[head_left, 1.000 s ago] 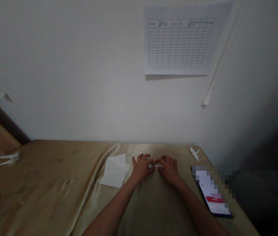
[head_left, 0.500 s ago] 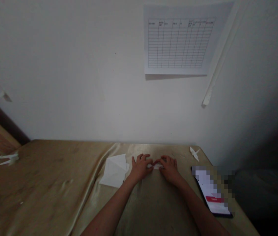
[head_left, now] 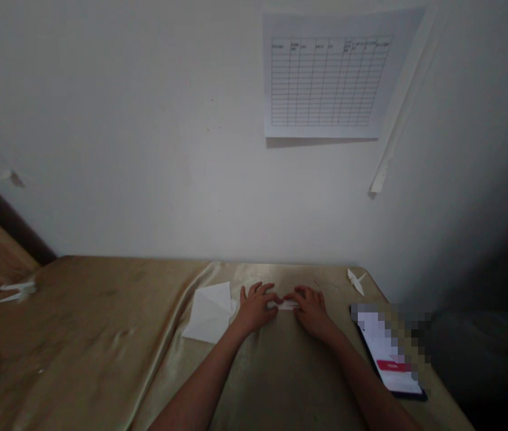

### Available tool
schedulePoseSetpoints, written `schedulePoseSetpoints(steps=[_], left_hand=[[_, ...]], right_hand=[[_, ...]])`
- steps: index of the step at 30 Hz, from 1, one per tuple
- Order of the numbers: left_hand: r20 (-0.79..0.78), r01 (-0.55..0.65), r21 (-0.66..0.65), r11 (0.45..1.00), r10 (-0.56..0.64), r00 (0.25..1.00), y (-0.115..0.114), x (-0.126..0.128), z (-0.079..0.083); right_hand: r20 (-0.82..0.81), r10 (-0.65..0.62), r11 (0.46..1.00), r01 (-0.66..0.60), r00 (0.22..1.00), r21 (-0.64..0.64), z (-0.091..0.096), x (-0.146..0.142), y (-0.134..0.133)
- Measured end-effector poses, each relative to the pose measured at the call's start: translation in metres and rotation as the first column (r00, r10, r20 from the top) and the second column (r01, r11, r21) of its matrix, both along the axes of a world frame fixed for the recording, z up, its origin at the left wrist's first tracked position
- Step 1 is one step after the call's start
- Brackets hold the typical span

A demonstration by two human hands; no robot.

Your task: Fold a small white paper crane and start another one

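Between my two hands a small strip of folded white paper lies at the tabletop. My left hand pinches its left end with thumb and index finger, the other fingers fanned out. At the right end, the thumb and index finger of my right hand close on the same paper. Fingers cover both ends, so its full shape is hidden. Just left of my left wrist lie sheets of white paper, creased, partly behind the forearm.
A folded paper crane lies at the back right corner. A phone with a lit screen rests at the right edge. More folded white paper pieces lie on the far left of the gold cloth. A printed table sheet hangs on the wall.
Both hands stay almost in place. The fingers have shifted slightly, and more of the folded paper shows between them.
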State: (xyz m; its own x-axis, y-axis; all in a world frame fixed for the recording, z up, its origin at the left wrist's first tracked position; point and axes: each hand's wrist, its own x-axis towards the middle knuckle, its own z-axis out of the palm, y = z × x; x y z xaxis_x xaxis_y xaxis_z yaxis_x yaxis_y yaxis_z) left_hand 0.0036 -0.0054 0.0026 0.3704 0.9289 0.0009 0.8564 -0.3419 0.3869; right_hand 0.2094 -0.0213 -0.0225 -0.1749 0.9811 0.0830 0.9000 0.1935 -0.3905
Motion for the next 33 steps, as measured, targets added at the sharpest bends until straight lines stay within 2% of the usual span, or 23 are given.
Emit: schedulePoseSetpoints(steps=[8,14,22,29,33], left_hand=[[0.07,-0.072,0.071,0.995,0.067,0.995,-0.003,0.009,-0.005],[0.077,-0.097,0.115,0.989,0.088,0.993,-0.002,0.013,-0.008],[0.062,-0.077,0.074,0.994,0.073,0.995,0.0,0.01,-0.005],[0.046,-0.021,-0.048,0.999,0.023,0.999,0.009,-0.001,-0.001],[0.064,-0.003,-0.06,0.998,0.007,0.998,0.013,-0.005,-0.002]], right_hand=[[-0.056,-0.04,0.992,0.046,0.998,0.12,0.004,-0.007,-0.006],[-0.052,-0.06,0.987,0.067,0.997,0.144,0.002,-0.011,-0.006],[-0.101,-0.066,0.994,0.074,0.993,0.084,0.002,-0.006,0.001],[-0.121,-0.053,0.999,0.054,0.991,0.002,0.002,0.0,0.005],[-0.123,-0.051,0.998,0.048,0.991,-0.027,0.0,0.003,0.006]])
